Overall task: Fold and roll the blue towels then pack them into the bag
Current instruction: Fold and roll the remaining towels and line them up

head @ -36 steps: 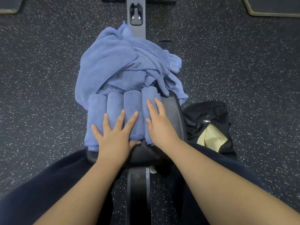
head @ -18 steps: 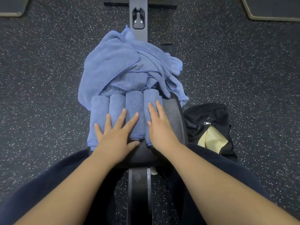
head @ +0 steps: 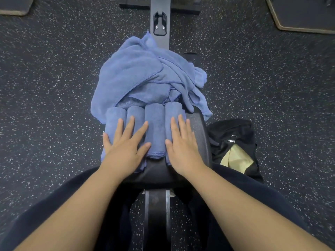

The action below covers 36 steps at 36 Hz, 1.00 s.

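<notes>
Several rolled blue towels [head: 155, 127] lie side by side on the black padded bench [head: 197, 131] in front of me. My left hand [head: 125, 147] lies flat on the left rolls with its fingers spread. My right hand [head: 183, 144] rests flat with straight fingers on the rightmost roll. Behind the rolls sits a loose heap of unfolded blue towels [head: 145, 77]. The black bag [head: 233, 142] stands open on the floor right of the bench, showing a pale yellow lining or cloth [head: 235, 160] inside.
The bench's grey metal rail [head: 159, 19] runs away from me past the heap. Dark speckled rubber floor [head: 54, 87] surrounds the bench. Dark mats lie at the far left [head: 14, 6] and far right [head: 304, 13] corners. My dark-clothed legs straddle the bench.
Both hands have slid slightly along the rolled towels and stay flat on them. The camera has shifted a little; the towels and the bag have not moved.
</notes>
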Available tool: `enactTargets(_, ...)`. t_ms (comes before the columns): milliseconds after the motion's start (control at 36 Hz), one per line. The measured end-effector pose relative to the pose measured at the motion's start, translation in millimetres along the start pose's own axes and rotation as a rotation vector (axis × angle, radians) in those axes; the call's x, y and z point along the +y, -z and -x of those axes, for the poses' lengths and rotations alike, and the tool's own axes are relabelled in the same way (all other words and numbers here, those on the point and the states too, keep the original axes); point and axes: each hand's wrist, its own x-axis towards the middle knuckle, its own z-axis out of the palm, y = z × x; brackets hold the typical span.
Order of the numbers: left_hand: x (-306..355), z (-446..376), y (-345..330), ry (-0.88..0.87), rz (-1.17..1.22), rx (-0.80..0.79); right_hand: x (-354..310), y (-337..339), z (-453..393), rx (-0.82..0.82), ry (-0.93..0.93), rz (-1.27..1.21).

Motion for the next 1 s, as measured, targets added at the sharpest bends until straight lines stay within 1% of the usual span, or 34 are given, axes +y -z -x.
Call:
enactTargets(194, -1.1, -4.9, 2.5, 0.015, 0.027, 0.020, -8.5, 7.2, -13.8, 0.045, 0.126, 0.034)
enactTargets(417, -3.7, -12.6, 6.3, 0.073, 0.102, 0.102, -30.3, 23.5, -50.8, 0.098, 0.181, 0.063)
enactTargets(556, -7.5, -16.1, 10.1, 0.142, 0.167, 0.160, -44.4, 37.8, -76.4, 0.162, 0.258, 0.202)
enactTargets(694, -8.5, -15.3, 11.0, 0.163, 0.196, 0.183, -57.2, 47.7, -92.9, 0.162, 0.282, 0.295)
enactTargets(861, -8.6, -15.7, 9.6, 0.159, 0.217, 0.183, -72.8, 45.8, -94.6, 0.141, 0.272, 0.276)
enactTargets(1000, -10.8, -12.9, 17.0, 0.118, 0.296, 0.273, -78.9, 43.4, -81.2, 0.161, 0.314, 0.200)
